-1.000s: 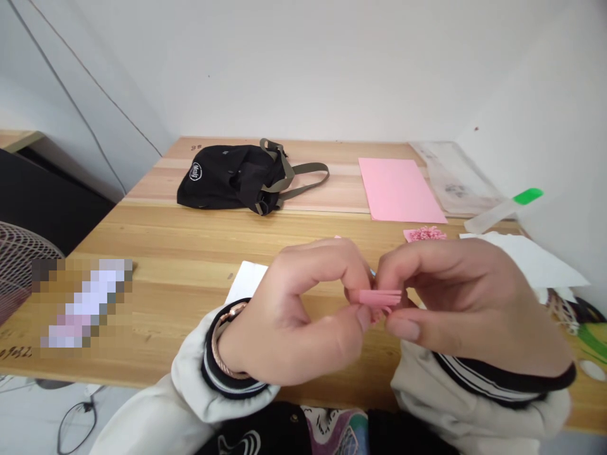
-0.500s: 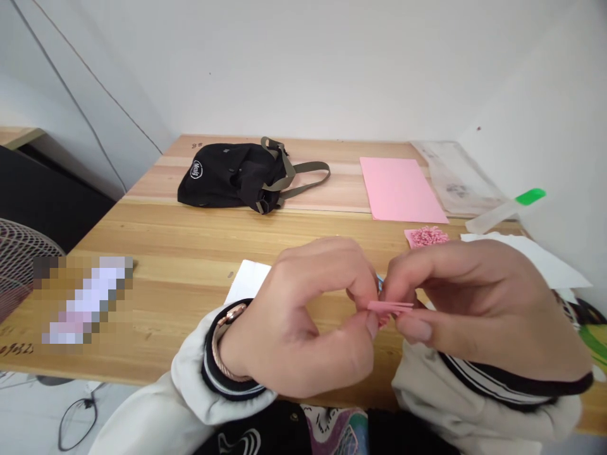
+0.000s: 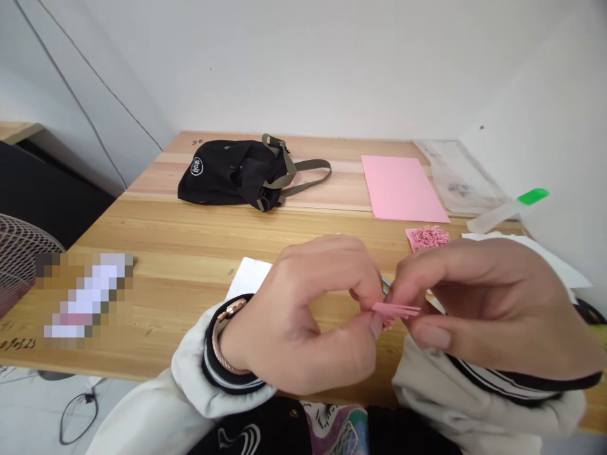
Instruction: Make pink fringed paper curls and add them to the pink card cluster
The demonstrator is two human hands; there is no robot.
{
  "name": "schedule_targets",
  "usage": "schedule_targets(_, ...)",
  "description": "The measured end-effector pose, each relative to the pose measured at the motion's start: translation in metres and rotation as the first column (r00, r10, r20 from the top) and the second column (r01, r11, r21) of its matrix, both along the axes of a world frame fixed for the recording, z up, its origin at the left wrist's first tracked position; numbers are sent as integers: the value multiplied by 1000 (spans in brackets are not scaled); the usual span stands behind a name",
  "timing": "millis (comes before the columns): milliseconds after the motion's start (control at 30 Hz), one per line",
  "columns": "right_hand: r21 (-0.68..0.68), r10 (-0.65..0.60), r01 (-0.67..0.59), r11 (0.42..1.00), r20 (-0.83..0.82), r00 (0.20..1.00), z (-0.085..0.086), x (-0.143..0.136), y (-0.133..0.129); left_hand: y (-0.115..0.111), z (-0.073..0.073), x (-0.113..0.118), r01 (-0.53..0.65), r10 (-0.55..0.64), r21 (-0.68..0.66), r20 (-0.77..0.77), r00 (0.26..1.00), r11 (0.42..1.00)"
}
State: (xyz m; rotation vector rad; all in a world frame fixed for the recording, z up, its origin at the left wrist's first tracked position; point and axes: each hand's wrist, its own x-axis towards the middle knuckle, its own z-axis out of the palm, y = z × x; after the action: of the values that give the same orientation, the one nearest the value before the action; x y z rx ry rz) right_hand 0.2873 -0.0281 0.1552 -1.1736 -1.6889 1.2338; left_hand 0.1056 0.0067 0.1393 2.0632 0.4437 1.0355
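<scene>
Layered strips of pink paper stick out between my two hands, above the table's front part. My left hand pinches their left end between thumb and forefinger. Close to their right end, my right hand has its thumb and fingertips pressed together; what they grip is hidden. Something thin and bluish shows between the hands, too small to name. Beyond my right hand lies a pink piece with curly fringe.
A black bag lies at the back. Back right are a pink sheet, a clear sleeve, a green-ended knife-like tool and white paper. Another white paper lies behind my left wrist. A blurred-out item is left.
My right hand has shifted slightly right, away from my left fingertips. More of the pink strips now shows between the hands.
</scene>
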Motion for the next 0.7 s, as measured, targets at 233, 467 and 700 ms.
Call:
schedule_targets(233, -13, 20, -20, 1000, 30, 999, 2, 0, 0, 0, 1, -1, 37, -37, -20, 3, 999, 999)
schedule_targets(467, -5, 20, -20, 1000, 25, 999, 1, 0, 0, -1, 0, 1, 29, -29, -24, 3, 1000, 999)
schedule_targets(700, 14, 8, -9, 1000, 64, 998, 2, -1, -1, -1, 0, 1, 36, -35, -25, 15, 999, 999)
